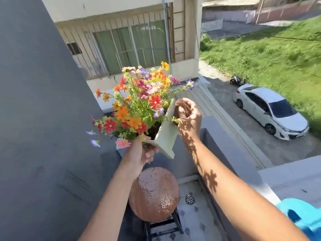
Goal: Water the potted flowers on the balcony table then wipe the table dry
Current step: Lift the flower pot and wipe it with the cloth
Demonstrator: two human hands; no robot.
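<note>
Watering looks done: left grip (144,153) clasps the tilted pot (165,133), right grip (188,113) seemingly pinches a brown cloth (182,106), wet worktop (153,193) below unwiped.

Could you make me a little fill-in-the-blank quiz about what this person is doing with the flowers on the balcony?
1. The left hand holds the white flower pot tilted in the air above the round ____ table.
2. The right hand presses a brown ____ against the pot's side.
3. The tabletop glistens because it is ____.
4. Down on the street is parked a white ____.

Missing words: brown; cloth; wet; car
</note>
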